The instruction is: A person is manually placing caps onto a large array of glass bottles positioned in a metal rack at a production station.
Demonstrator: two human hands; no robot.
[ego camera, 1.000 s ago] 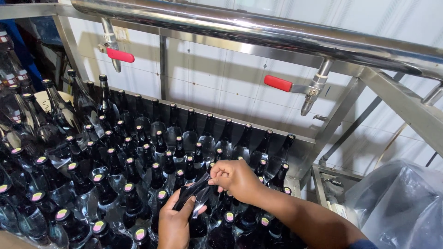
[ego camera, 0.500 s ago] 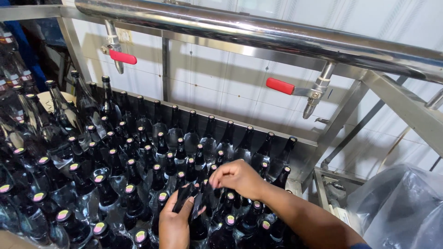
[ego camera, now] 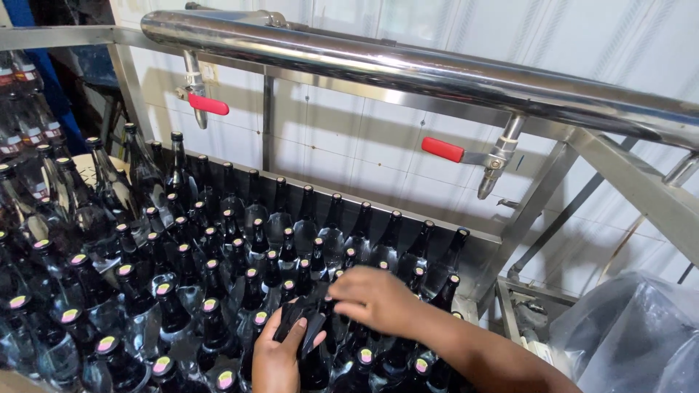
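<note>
1. Bottle (ego camera: 304, 331) in your grip is dark glass and sits at the near middle of the scene, among the packed rows. Its long axis looks tilted rather than upright, but your fingers cover most of it, so which way the neck points cannot be told.
2. Your left hand (ego camera: 280, 353) comes up from the near edge, palm toward you, with fingers curled around the dark bottle from below.
3. Your right hand (ego camera: 375, 298) reaches in from the near right, forearm slanting across the bottles, with fingers bent down over the top of the same bottle. Whether it grips or only rests there cannot be told.
4. Both hands touch each other's fingertips around the bottle.
5. Dark bottles (ego camera: 218, 255) stand upright and close together on all sides, necks up, some capped in pink or yellow. They crowd right against your hands and leave no free gap beside the held one.
6. Far behind them runs a steel frame rail (ego camera: 408, 211), and beyond it a white tiled wall (ego camera: 349, 138).
7. Overhead a steel pipe (ego camera: 378, 62) crosses from left to right, with two taps hanging from it, each with a red handle (ego camera: 207, 104).
8. At the near right lies a clear plastic bag (ego camera: 633, 335), well apart from your hands.
</note>
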